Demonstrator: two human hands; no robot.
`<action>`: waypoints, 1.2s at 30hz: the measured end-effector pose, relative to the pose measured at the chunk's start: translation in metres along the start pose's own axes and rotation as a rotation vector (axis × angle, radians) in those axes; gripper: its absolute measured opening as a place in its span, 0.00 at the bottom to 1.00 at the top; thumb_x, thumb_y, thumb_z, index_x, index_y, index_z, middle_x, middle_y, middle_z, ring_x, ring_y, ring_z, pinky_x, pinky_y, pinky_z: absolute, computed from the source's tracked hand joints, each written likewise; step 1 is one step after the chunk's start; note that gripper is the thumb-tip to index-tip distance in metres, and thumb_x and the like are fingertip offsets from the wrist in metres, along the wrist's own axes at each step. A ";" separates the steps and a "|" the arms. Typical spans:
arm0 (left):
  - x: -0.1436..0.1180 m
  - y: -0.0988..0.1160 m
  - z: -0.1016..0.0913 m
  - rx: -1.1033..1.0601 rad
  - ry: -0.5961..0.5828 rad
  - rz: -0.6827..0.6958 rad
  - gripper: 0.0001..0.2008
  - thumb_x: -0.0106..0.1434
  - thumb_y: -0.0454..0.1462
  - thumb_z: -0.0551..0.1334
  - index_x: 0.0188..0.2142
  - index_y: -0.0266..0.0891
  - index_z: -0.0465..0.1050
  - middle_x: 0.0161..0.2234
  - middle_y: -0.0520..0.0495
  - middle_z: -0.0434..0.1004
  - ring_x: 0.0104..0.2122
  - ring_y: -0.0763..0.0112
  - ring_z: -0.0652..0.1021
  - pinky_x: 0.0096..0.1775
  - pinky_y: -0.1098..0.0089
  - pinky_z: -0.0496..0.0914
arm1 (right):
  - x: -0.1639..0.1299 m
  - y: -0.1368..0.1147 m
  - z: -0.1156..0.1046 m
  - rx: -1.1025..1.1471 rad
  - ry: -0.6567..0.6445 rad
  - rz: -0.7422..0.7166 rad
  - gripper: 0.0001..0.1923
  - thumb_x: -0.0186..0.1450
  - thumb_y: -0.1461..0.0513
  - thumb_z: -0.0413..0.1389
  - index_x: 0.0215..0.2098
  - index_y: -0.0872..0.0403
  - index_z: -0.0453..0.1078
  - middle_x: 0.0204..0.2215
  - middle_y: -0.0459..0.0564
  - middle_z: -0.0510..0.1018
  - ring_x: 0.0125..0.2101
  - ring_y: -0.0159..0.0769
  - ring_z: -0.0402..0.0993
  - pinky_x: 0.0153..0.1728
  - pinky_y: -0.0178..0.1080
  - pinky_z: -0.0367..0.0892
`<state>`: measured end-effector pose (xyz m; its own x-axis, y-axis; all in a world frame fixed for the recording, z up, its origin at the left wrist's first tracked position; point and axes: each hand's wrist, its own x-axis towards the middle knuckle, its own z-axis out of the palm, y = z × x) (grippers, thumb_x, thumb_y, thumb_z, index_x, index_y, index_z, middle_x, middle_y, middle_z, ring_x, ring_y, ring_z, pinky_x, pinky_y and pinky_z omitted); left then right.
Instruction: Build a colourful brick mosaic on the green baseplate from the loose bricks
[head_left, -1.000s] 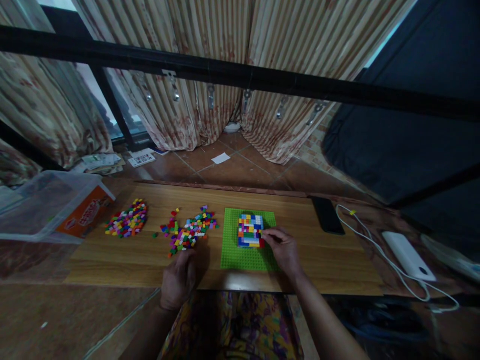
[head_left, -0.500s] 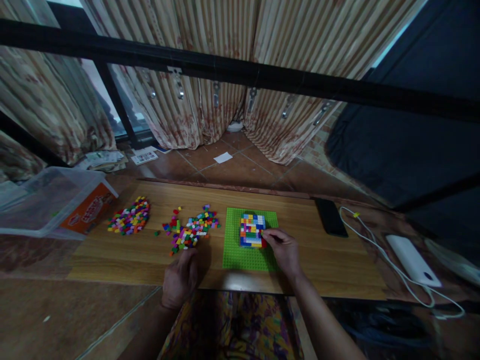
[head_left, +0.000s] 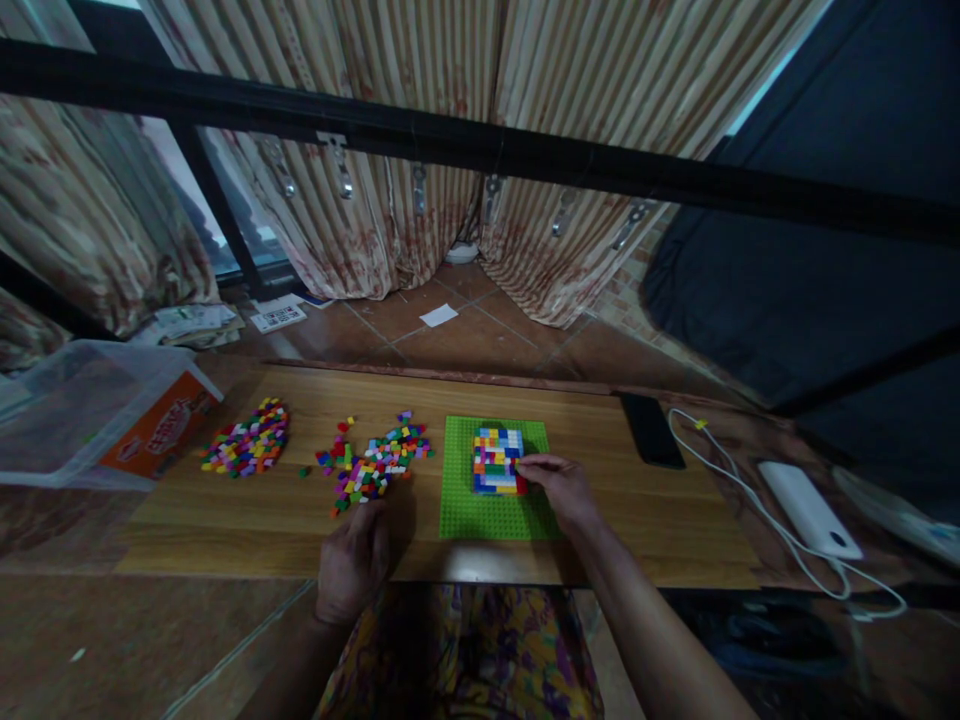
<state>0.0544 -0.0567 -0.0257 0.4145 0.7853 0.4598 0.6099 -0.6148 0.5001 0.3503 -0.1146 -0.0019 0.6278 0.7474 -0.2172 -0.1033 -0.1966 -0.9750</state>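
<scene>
A green baseplate (head_left: 491,500) lies flat on the wooden bench (head_left: 660,520), and everything else is placed from it. On its far half stands a block (head_left: 496,461) of small bricks pressed together in many colours. The right hand (head_left: 564,490) rests on the baseplate's right part, its fingers (head_left: 529,463) drawn together against the block's right edge; whether they pinch a brick is too small to tell. The left hand (head_left: 352,560) lies left of the baseplate at the bench's near edge, fingers curled loosely and holding nothing visible, just short of a loose pile (head_left: 375,465) of bricks that sits close beside the baseplate's left edge. A second pile (head_left: 246,450) lies further left, well apart from the baseplate. Beyond that, off the bench's left end, a clear plastic tub (head_left: 67,410) stands with an orange box (head_left: 161,435) inside it against the near wall. Right of the baseplate lie a dark phone (head_left: 649,430), then a white cable (head_left: 731,480) that runs to a white power bank (head_left: 804,508).
</scene>
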 end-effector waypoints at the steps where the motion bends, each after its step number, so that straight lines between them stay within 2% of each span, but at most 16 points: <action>1: 0.000 0.000 0.000 0.000 0.001 -0.002 0.09 0.64 0.36 0.50 0.39 0.39 0.67 0.31 0.46 0.76 0.30 0.69 0.78 0.33 0.72 0.72 | 0.000 0.000 0.000 0.003 -0.002 0.004 0.12 0.42 0.56 0.68 0.24 0.53 0.78 0.20 0.46 0.78 0.20 0.31 0.70 0.22 0.34 0.62; 8: 0.002 0.000 0.000 0.008 0.006 -0.016 0.09 0.64 0.36 0.50 0.38 0.39 0.68 0.32 0.46 0.77 0.31 0.68 0.79 0.35 0.71 0.72 | -0.003 -0.001 -0.001 0.044 -0.001 -0.044 0.16 0.41 0.53 0.68 0.24 0.53 0.77 0.21 0.47 0.79 0.21 0.32 0.71 0.23 0.35 0.63; 14: 0.002 0.000 0.000 -0.022 0.050 0.025 0.09 0.64 0.35 0.49 0.39 0.39 0.67 0.32 0.45 0.77 0.32 0.69 0.79 0.34 0.71 0.73 | -0.018 -0.001 -0.013 0.122 0.125 -0.097 0.15 0.46 0.52 0.66 0.29 0.52 0.76 0.27 0.46 0.79 0.26 0.32 0.71 0.26 0.35 0.63; 18: 0.001 0.001 0.001 -0.049 0.064 0.005 0.09 0.64 0.34 0.50 0.38 0.39 0.68 0.32 0.46 0.77 0.32 0.70 0.79 0.35 0.71 0.73 | -0.036 -0.009 -0.008 0.092 0.183 -0.124 0.14 0.48 0.53 0.65 0.30 0.52 0.76 0.25 0.46 0.78 0.23 0.31 0.68 0.25 0.34 0.62; 21: 0.000 0.004 0.000 -0.091 0.032 -0.034 0.09 0.64 0.33 0.50 0.39 0.39 0.68 0.33 0.45 0.76 0.33 0.70 0.78 0.36 0.70 0.73 | -0.051 -0.016 0.008 0.000 0.094 -0.196 0.12 0.52 0.53 0.63 0.31 0.52 0.76 0.28 0.48 0.80 0.27 0.35 0.72 0.29 0.37 0.65; 25: -0.001 0.007 -0.002 -0.117 -0.010 -0.075 0.10 0.63 0.33 0.49 0.39 0.39 0.68 0.32 0.45 0.76 0.33 0.69 0.78 0.37 0.70 0.72 | -0.064 -0.019 0.041 -0.126 -0.089 -0.298 0.09 0.58 0.55 0.59 0.33 0.50 0.76 0.32 0.48 0.80 0.34 0.38 0.74 0.37 0.40 0.68; 29: -0.002 0.009 -0.004 -0.123 -0.037 -0.101 0.10 0.63 0.33 0.49 0.39 0.39 0.68 0.31 0.45 0.75 0.31 0.69 0.77 0.34 0.70 0.71 | -0.065 -0.022 0.074 -0.327 -0.282 -0.447 0.09 0.62 0.58 0.54 0.37 0.49 0.75 0.34 0.49 0.79 0.35 0.37 0.74 0.38 0.40 0.68; 31: -0.002 0.010 -0.005 -0.131 -0.056 -0.103 0.10 0.63 0.33 0.50 0.39 0.39 0.68 0.31 0.45 0.75 0.31 0.69 0.76 0.34 0.71 0.70 | -0.060 -0.024 0.089 -0.433 -0.315 -0.517 0.10 0.63 0.60 0.52 0.38 0.49 0.75 0.34 0.49 0.78 0.34 0.36 0.74 0.38 0.39 0.68; 36: -0.004 0.009 -0.004 -0.111 -0.071 -0.095 0.09 0.63 0.33 0.50 0.39 0.39 0.67 0.31 0.45 0.74 0.30 0.69 0.76 0.32 0.71 0.69 | -0.029 -0.028 0.120 -0.672 -0.293 -0.641 0.12 0.63 0.65 0.50 0.40 0.50 0.74 0.35 0.50 0.77 0.35 0.38 0.73 0.39 0.40 0.67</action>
<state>0.0558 -0.0660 -0.0201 0.4075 0.8412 0.3555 0.5720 -0.5386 0.6187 0.2424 -0.0549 0.0263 0.1856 0.9492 0.2542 0.7100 0.0493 -0.7024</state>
